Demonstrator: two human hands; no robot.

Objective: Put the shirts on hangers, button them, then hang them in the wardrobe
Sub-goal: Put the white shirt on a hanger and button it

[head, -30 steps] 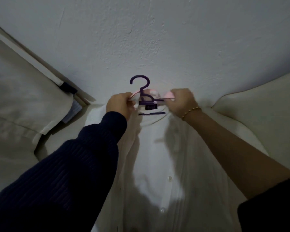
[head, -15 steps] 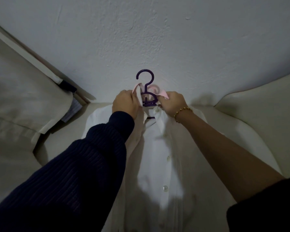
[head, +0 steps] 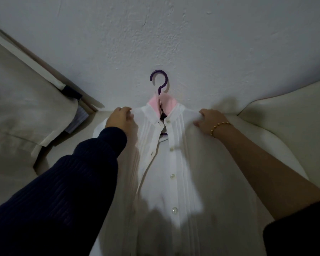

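Here the white shirt (head: 175, 182) lies front-up on a cream upholstered surface (head: 266, 137), its neck toward a white textured wall (head: 155, 34). A purple hanger (head: 160, 84) sits inside the shirt. Its hook stands out above the pink collar (head: 171, 105) against the foot of the wall, and a short piece of its bar shows in the open neck.

The left hand (head: 121, 118), coming out of a dark navy ribbed sleeve (head: 72, 182), is on the shirt's shoulder on that side. Its fingers curl over the cloth near the shoulder seam and grip it. The right hand (head: 209, 119), on a bare forearm with a gold bead bracelet (head: 219, 127) at the wrist, holds the opposite shoulder, with its fingers bent and the thumb pinching a fold of fabric. The two hands are well apart, one on each side of the collar.

The front is unfastened at the top. The top button (head: 167, 121) sits apart from its buttonhole, and the second button (head: 172, 149) also lies free of the other front edge. Two more buttons follow down the placket, and pleats run beside them.

A cream cushion (head: 26, 108) rises at the left and another (head: 294, 108) at the right. A pale pole with a dark fitting (head: 70, 91) slants along the left, with a bit of striped cloth (head: 78, 119) just below it.
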